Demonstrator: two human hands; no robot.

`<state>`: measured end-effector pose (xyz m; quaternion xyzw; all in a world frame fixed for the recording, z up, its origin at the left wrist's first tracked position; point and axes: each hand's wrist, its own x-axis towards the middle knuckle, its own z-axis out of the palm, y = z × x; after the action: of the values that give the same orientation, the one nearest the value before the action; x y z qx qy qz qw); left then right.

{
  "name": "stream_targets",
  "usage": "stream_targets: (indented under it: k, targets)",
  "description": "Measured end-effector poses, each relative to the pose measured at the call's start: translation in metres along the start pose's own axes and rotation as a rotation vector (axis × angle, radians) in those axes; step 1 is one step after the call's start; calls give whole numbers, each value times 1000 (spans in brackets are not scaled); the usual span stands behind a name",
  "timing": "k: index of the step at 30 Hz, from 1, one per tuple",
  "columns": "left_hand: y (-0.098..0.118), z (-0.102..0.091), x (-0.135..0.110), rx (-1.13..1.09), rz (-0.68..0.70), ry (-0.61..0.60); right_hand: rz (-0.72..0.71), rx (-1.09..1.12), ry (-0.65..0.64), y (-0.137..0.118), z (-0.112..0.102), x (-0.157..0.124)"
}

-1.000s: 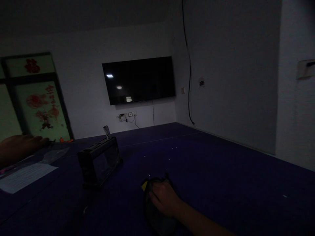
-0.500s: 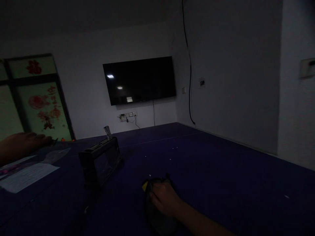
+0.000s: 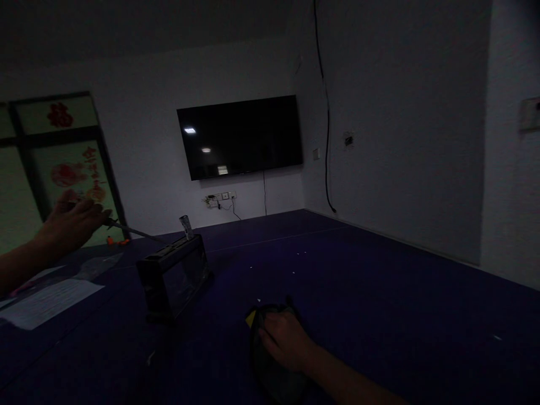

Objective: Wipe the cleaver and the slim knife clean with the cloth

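My left hand [image 3: 73, 220] is raised at the left, fingers closed around a long thin rod-like tool [image 3: 139, 232]. The tool slopes down to the right, its far end at the top of a black slotted holder [image 3: 171, 253]; whether it touches or enters a slot I cannot tell. A patterned light strip [image 3: 185, 226] stands upright out of the holder. Low in the middle, my right hand [image 3: 283, 337] is closed on a dark rounded pouch [image 3: 274, 379] lying on the purple surface. Beside its fingers a yellow piece [image 3: 251, 319] shows at the pouch's edge. The fingertips are hidden.
Papers [image 3: 54, 301] and a clear plastic bag [image 3: 99, 265] lie at the left. Orange objects [image 3: 116, 241] rest at the far edge of the purple tabletop [image 3: 379, 292]. Small white scraps are scattered about. A television [image 3: 242, 138] hangs on the wall behind.
My left hand has risen and moved right, and the thin tool now reaches the top of the black holder. My right hand stays at the pouch.
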<state>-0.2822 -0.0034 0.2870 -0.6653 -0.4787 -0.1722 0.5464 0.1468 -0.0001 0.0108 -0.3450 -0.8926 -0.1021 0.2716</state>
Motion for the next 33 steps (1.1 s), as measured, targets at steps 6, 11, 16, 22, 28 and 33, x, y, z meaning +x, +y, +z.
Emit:
stream_targets:
  k: [6,11,16,22,28,33]
  targets:
    - [13,27,46,157,34,57,4,16,-14,-1,-1,-1]
    - [26,54,91,113,140,37,20,12,-42,1,1,-1]
    - [59,73,105,86,298,-80,44,18,-56,3,5,-2]
    - [91,91,70,43,346,-156,42,27,-46,3,5,-2]
    - [100,91,46,-15,313,-193,46,25,-38,2,6,-2]
    - [103,94,45,-61,256,-266,44,41,-45,3,6,-1]
